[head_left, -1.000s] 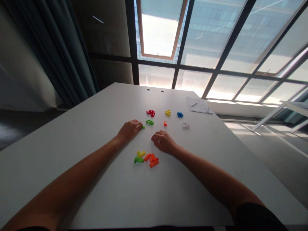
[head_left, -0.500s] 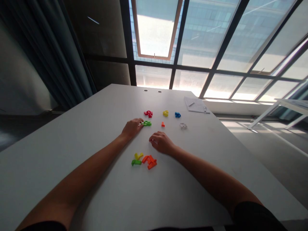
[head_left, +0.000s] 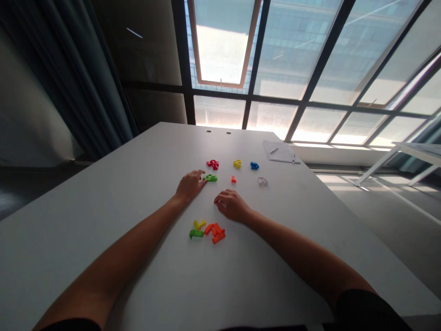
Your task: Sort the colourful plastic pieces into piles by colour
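My left hand (head_left: pixel 190 185) rests at the left of a small cluster of green plastic blocks (head_left: pixel 210 178). Its thumb and forefinger are apart, and the thumb tip is close to the nearest green block; I cannot tell whether they touch. Lower and to the right, my right hand (head_left: pixel 232 205) lies on the table with its fingers curled together. Whatever may be inside those fingers is hidden. Between the wrists and my body sits a loose pile: orange blocks (head_left: pixel 217 232), yellow blocks (head_left: pixel 199 224) and a green block (head_left: pixel 196 234).
Beyond my hands on the white table (head_left: pixel 155 285) are red blocks (head_left: pixel 212 164), yellow blocks (head_left: pixel 237 163), blue blocks (head_left: pixel 254 165), clear blocks (head_left: pixel 262 181) and one small orange block (head_left: pixel 233 179). Paper sheets (head_left: pixel 280 151) with pens lie at the far right edge.
My left hand has drawn slightly away from the green cluster, its thumb and forefinger spreading apart. The right hand stays put; the view has shifted very slightly.
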Tool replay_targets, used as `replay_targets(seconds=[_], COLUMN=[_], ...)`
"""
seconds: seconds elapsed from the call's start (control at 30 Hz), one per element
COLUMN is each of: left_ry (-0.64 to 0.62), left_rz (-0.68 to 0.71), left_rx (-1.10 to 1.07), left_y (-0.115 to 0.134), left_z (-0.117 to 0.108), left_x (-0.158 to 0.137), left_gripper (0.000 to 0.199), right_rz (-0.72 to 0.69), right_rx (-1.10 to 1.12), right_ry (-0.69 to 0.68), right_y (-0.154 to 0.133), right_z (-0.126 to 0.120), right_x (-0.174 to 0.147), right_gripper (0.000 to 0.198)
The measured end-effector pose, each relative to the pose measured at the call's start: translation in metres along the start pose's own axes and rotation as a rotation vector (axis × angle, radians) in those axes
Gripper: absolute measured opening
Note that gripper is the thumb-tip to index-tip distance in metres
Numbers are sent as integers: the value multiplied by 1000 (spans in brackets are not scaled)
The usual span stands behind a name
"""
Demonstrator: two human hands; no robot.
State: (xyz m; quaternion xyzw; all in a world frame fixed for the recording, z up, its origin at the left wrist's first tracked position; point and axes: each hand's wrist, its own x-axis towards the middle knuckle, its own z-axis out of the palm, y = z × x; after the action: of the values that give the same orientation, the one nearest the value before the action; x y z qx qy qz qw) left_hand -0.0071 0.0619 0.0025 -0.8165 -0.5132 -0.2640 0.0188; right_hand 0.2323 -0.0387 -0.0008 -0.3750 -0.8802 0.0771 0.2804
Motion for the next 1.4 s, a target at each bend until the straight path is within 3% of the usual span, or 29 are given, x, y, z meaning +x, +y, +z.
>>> replay_targets(seconds=[0.53, 0.77, 0.93, 1.17, 1.4], left_ry=[-45, -206, -220, -233, -297], left_rz=[1, 23, 54, 25, -22], left_rx=[-49, -22, -34, -29, -19], left_y=[4, 2, -3, 3, 9], left_z=[-5, -26, -38, -41, -48], left_x=[-5, -38, -61, -59, -59], left_gripper=[39, 38, 32, 32, 38], right_rz=[-10, -45, -186, -299, -188], right_rx=[-4, 11, 136, 300, 175], right_ry=[-2, -3, -63, -221, -103], right_y=[0, 1, -7, -24, -6], right_z=[-1, -1, -7, -8, -4], right_x=[0, -2, -2, 4, 3], right_gripper=[17, 17, 29, 55, 46])
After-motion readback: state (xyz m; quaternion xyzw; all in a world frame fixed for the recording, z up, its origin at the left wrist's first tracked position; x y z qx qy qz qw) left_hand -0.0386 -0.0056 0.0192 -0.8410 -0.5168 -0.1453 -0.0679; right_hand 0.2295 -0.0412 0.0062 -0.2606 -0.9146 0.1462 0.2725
